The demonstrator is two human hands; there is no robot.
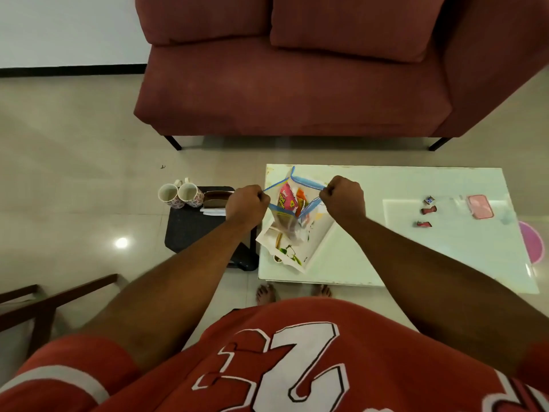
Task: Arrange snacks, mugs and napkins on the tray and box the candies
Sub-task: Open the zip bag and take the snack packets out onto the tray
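A clear zip bag [292, 221] with a blue rim hangs over the left end of the white table [416, 257]. My left hand [246, 205] and my right hand [343, 196] each grip one side of its rim and hold the mouth spread apart. Inside show a pink snack packet [286, 199] and an orange one [300, 195]. Two floral mugs [181, 195] stand on the back left corner of a black tray [190, 230], beside brown items and white napkins [212, 211]. Three wrapped candies [427, 209] lie on the table near a pink-lidded clear box [479, 206].
A red sofa [291, 84] stands behind the table. The black tray rests on a low stand to the left of the table. A dark wooden chair frame [44, 304] is at the lower left. A pink round object [533, 242] shows under the table's right edge.
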